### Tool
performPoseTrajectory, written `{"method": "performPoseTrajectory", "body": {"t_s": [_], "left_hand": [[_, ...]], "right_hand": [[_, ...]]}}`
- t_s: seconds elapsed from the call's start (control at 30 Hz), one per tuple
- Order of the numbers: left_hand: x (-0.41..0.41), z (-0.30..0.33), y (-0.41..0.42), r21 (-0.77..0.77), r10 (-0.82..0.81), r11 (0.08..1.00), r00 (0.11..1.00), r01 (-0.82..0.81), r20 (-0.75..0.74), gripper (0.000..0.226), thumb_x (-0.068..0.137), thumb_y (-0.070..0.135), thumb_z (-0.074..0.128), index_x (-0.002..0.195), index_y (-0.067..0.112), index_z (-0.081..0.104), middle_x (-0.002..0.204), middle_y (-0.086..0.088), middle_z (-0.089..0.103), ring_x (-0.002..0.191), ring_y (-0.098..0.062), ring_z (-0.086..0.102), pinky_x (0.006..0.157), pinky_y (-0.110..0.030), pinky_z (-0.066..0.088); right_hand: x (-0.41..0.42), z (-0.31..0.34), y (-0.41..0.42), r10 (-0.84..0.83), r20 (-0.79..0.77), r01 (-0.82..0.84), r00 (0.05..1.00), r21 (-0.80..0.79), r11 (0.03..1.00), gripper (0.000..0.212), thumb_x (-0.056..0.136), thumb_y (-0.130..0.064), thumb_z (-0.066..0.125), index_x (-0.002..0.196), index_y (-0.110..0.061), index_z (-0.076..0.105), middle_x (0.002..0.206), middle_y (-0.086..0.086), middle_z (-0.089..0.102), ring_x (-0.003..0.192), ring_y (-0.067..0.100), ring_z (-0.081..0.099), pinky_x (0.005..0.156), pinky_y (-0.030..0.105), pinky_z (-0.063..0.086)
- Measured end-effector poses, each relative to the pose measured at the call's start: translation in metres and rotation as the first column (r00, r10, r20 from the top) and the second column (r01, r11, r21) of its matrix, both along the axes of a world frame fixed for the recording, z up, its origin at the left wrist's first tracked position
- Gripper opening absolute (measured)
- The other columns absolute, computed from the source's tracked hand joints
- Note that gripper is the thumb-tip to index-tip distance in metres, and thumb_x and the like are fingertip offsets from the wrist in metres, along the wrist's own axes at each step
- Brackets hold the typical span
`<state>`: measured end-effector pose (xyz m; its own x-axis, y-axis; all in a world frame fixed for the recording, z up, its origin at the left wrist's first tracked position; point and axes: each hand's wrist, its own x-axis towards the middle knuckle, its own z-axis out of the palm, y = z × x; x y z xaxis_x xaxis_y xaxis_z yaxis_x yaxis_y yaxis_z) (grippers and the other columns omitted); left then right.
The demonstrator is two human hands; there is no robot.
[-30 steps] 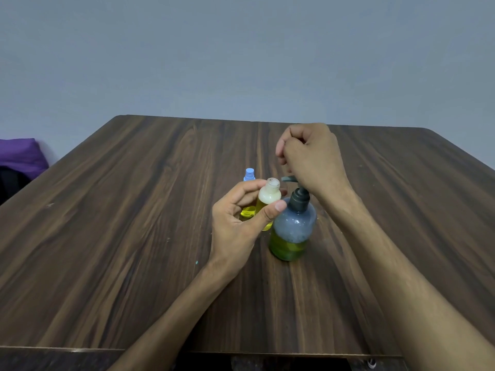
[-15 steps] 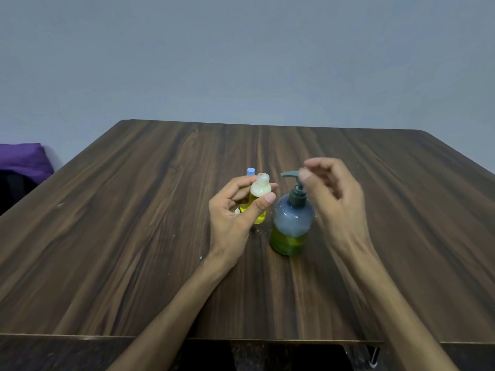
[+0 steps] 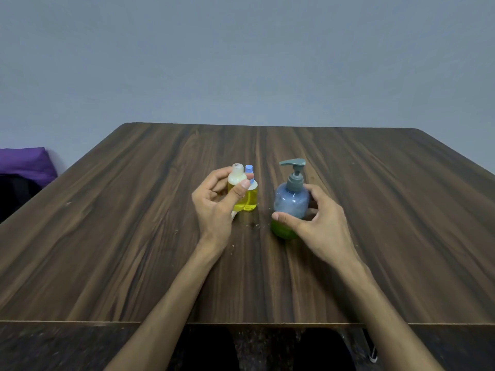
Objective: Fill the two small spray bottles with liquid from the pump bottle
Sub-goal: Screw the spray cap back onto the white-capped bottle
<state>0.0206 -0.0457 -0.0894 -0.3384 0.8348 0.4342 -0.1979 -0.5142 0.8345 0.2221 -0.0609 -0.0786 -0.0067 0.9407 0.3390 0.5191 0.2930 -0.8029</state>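
It looked like a plain room in a home: a dark wood-grain table [image 3: 134, 236] stood against a bare grey-blue wall [image 3: 241, 62], and a purple cushion [image 3: 25, 163] lay at the left side.

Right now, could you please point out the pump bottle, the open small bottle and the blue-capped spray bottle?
pump bottle [image 3: 290, 200]: head view, on its blue upper body.
open small bottle [image 3: 236, 175]: head view, on its pale shoulder below the uncapped neck.
blue-capped spray bottle [image 3: 249, 168]: head view, on its blue cap.
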Motion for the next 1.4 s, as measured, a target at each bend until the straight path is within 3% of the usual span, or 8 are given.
{"method": "performPoseTrajectory", "body": {"t_s": [0.17,0.27,0.47,0.6,0.73,0.9,1.07,1.4], "left_hand": [[-0.006,0.005,0.002,0.019,0.074,0.997,0.997,-0.075,0.018,0.032,0.087,0.012,0.077,0.114,-0.004,0.071,0.097,-0.006,0.084,0.085,-0.013,0.078,0.072,-0.025,0.059],[-0.01,0.003,0.005,0.024,0.099,0.995,0.995,-0.099,0.01,0.028,0.089,0.011,0.077,0.112,-0.003,0.071,0.097,-0.004,0.085,0.084,-0.012,0.077,0.072,-0.024,0.058],[-0.012,0.003,0.006,0.044,0.119,0.992,0.993,-0.119,-0.004,0.024,0.089,0.011,0.078,0.111,0.002,0.073,0.1,-0.008,0.085,0.093,-0.018,0.08,0.072,-0.026,0.059],[-0.01,0.002,0.005,0.057,0.101,0.993,0.995,-0.101,-0.009,0.026,0.089,0.011,0.078,0.111,-0.001,0.072,0.101,-0.012,0.084,0.093,-0.02,0.08,0.072,-0.026,0.06],[-0.008,0.001,0.005,0.051,0.09,0.995,0.996,-0.09,-0.012,0.03,0.087,0.013,0.079,0.112,-0.003,0.072,0.1,-0.012,0.084,0.095,-0.022,0.081,0.076,-0.027,0.06],[-0.009,0.0,0.005,0.067,0.086,0.994,0.996,-0.084,-0.021,0.04,0.083,0.028,0.084,0.111,0.003,0.074,0.103,-0.014,0.083,0.102,-0.033,0.081,0.084,-0.039,0.065],[-0.008,0.002,0.004,0.067,0.081,0.995,0.997,-0.08,-0.003,0.027,0.085,0.016,0.084,0.109,0.008,0.075,0.102,-0.016,0.083,0.1,-0.031,0.081,0.08,-0.032,0.064],[-0.009,0.005,0.003,0.084,0.107,0.99,0.994,-0.109,0.021,0.023,0.089,0.008,0.077,0.11,-0.002,0.072,0.097,-0.01,0.084,0.094,-0.022,0.081,0.077,-0.024,0.06]], "right_hand": [[0.0,0.005,0.017,-0.018,0.036,0.02,0.999,-0.049,0.999,0.08,0.07,-0.055,0.091,0.139,-0.033,0.057,0.131,-0.02,0.064,0.109,0.006,0.065,0.102,0.047,0.055],[-0.004,0.002,0.009,-0.123,0.009,0.123,0.992,0.033,0.992,0.091,0.069,-0.062,0.09,0.145,-0.031,0.051,0.136,-0.016,0.062,0.116,0.006,0.063,0.099,0.036,0.056],[-0.032,0.004,-0.028,-0.225,0.025,0.184,0.974,0.493,0.85,0.01,0.086,-0.02,0.075,0.095,-0.022,0.073,0.09,-0.012,0.068,0.075,0.003,0.061,0.069,0.024,0.052],[-0.056,0.006,-0.016,-0.041,0.268,-0.019,0.963,0.216,0.976,0.023,0.087,-0.023,0.068,0.108,-0.033,0.072,0.075,-0.014,0.067,0.07,0.006,0.062,0.066,0.029,0.055],[-0.076,0.002,0.003,0.173,0.511,-0.175,0.842,-0.044,0.984,0.05,0.093,-0.024,0.063,0.142,-0.033,0.056,0.093,-0.003,0.073,0.092,0.024,0.069,0.08,0.04,0.058],[-0.094,0.004,0.022,0.225,0.591,-0.238,0.774,-0.057,0.969,0.034,0.094,-0.021,0.061,0.128,-0.02,0.055,0.088,0.0,0.059,0.08,0.026,0.06,0.067,0.034,0.04],[-0.098,0.001,0.026,0.248,0.602,-0.246,0.759,-0.088,0.965,0.01,0.092,-0.018,0.06,0.094,-0.021,0.051,0.085,0.001,0.058,0.079,0.03,0.06,0.067,0.034,0.04],[-0.066,-0.02,0.014,0.239,0.606,-0.459,0.759,0.237,0.856,0.025,0.09,-0.032,0.068,0.113,-0.024,0.064,0.099,-0.006,0.054,0.077,0.021,0.059,0.061,0.042,0.05]]}}
